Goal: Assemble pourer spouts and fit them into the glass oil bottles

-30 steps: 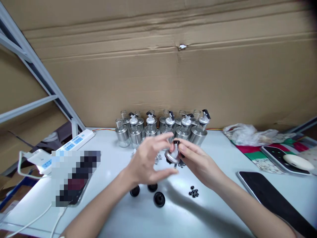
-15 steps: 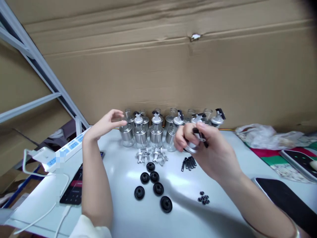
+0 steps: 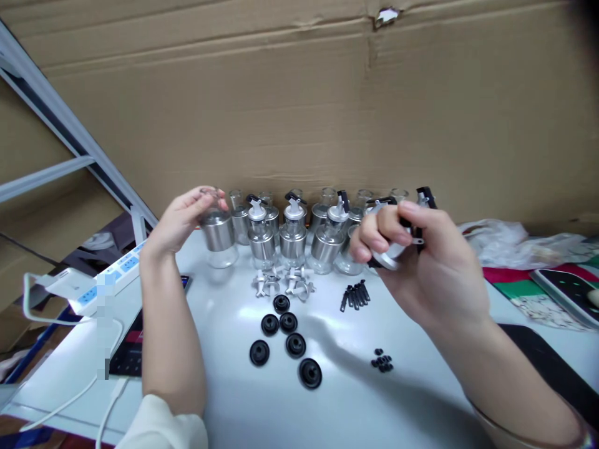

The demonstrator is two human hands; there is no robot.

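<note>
My left hand (image 3: 189,209) grips the neck of a glass bottle (image 3: 219,240) with a steel band, at the left end of the bottle rows. My right hand (image 3: 402,243) is closed around a silver-and-black pourer top (image 3: 389,257), partly hidden by the fingers. Bottles with pourer tops, such as one bottle (image 3: 293,240), stand between my hands, with uncapped ones behind. In front of them lie silver spout pieces (image 3: 299,284), several black round stoppers (image 3: 296,344), black levers (image 3: 355,295) and small black caps (image 3: 382,362).
A white power strip (image 3: 116,277) and a phone (image 3: 128,349) with cables are at the left of the table (image 3: 243,405). Clear plastic bags (image 3: 519,243) lie at the right, near a black tray (image 3: 538,362). Cardboard (image 3: 299,106) stands behind.
My left hand has closed on the leftmost bottle's neck, and that bottle has shifted left, apart from the row. My right hand has moved right and slightly up, still holding the pourer top.
</note>
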